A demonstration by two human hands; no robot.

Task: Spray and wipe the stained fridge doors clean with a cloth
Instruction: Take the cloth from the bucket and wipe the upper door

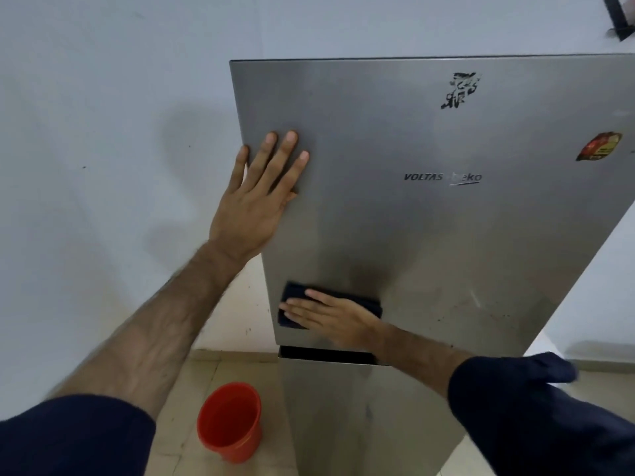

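A tall brushed-steel fridge stands against a pale wall, its upper door (429, 218) filling most of the view and its lower door (330, 417) running down below a dark gap. The left hand (256, 201) lies flat on the upper door near its left edge, fingers straight and spread, holding nothing. The right hand (330, 316) presses a folded dark blue cloth (295, 297) against the bottom left corner of the upper door, just above the gap; its fingers are stretched out flat over the cloth, pointing left, rather than curled round it. Both arms wear dark blue sleeves pushed up the forearm.

On the upper door, a torn black sticker remnant (460, 91) sits near the top, a red and yellow sticker (599, 146) toward the right edge, and a brand logo (443, 177) near the middle. Small dark specks, probably stains, dot the lower right of the door (481, 310). A red plastic bucket (229, 420) stands on the beige tiled floor (178, 438), left of the lower door.
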